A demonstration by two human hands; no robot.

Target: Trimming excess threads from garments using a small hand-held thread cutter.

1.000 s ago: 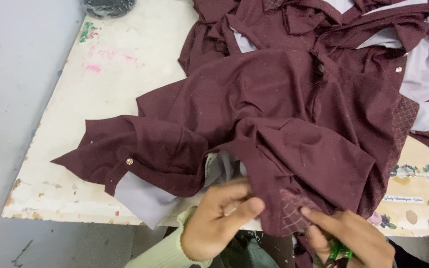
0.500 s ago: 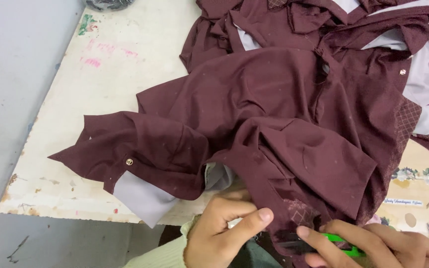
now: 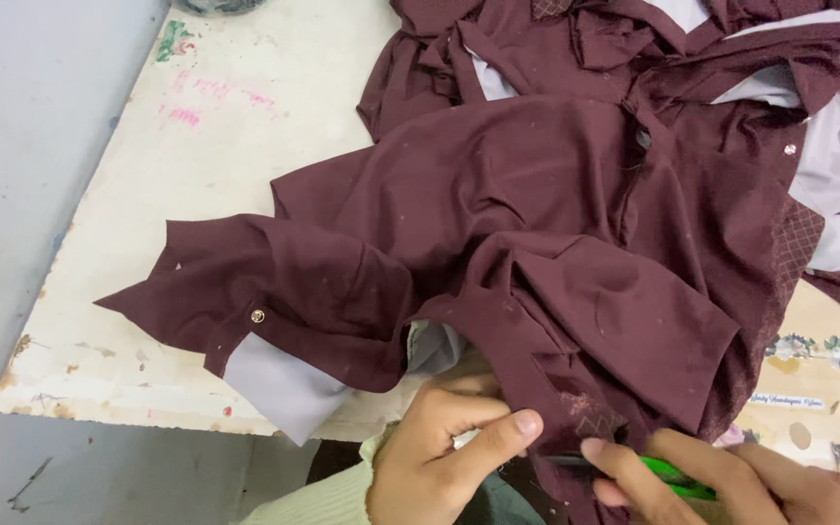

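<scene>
Bare tabletop (image 3: pixel 245 175) left of shirt heap (image 3: pixel 576 224)

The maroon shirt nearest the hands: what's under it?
Under the maroon shirt lies the worn white table; grey lining shows at its cuff. The left hand pinches its hem; the right hand holds a green tool, tip hidden.

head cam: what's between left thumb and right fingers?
A fold of the maroon shirt, near its quilted patch; left hand and right hand flank it.
</scene>
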